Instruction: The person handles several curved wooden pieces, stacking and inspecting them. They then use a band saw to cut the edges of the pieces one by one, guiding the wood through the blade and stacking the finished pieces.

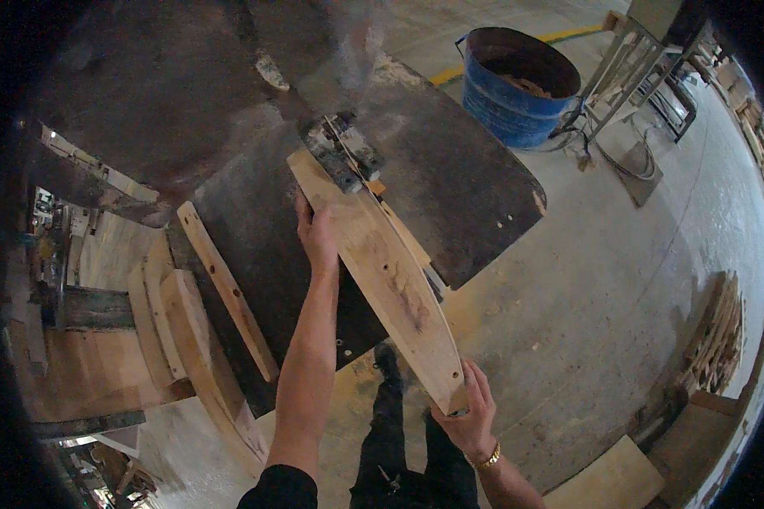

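A long, curved wooden board (390,280) lies slantwise across the dark machine table (475,195), its near end jutting past the table's edge. My left hand (317,233) is closed on the board's left edge, toward its far end. At the near corner, my right hand (471,411) grips the board beside a small hole. The far part of the board sits against a metal saw guide (345,153) with a thin upright blade. A narrow wooden strip (406,233) lies along the board's right side. Fingertips of both hands are partly hidden.
A slim wooden piece with holes (229,293) lies on the table's left. Curved boards (199,348) are stacked further left. A blue bucket (518,102) with scraps stands beyond the table, near a metal frame (632,76). Wooden sticks (711,339) are piled at right.
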The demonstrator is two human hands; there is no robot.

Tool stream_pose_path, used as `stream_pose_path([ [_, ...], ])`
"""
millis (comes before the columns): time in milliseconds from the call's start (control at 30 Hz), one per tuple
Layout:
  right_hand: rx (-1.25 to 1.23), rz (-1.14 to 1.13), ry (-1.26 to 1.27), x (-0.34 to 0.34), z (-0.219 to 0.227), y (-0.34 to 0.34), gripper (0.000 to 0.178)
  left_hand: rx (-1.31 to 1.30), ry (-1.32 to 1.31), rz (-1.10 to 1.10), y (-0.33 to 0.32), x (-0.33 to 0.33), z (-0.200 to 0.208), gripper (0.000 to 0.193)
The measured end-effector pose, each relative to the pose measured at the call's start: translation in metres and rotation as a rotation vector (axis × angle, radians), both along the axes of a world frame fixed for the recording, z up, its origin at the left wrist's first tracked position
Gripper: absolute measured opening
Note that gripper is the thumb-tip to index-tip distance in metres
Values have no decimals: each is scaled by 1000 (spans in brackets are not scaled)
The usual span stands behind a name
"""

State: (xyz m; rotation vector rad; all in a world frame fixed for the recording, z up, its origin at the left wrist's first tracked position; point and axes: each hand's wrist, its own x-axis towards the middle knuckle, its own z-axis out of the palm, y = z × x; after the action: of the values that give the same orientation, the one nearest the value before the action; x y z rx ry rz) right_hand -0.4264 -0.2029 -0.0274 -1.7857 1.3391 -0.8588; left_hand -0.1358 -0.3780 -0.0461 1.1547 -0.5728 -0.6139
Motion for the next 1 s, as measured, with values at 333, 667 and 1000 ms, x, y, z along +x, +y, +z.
stream_pose_path([
  [333,-5,8,-60,1,-2,-6,69,-56,13,-65,-4,-3,0,63],
  [667,-11,28,-68,8,-1,-9,71,-45,15,-34,-5,19,-7,67],
  [1000,26,24,-32,13,4,-18,69,-11,16,6,-13,23,-6,62],
])
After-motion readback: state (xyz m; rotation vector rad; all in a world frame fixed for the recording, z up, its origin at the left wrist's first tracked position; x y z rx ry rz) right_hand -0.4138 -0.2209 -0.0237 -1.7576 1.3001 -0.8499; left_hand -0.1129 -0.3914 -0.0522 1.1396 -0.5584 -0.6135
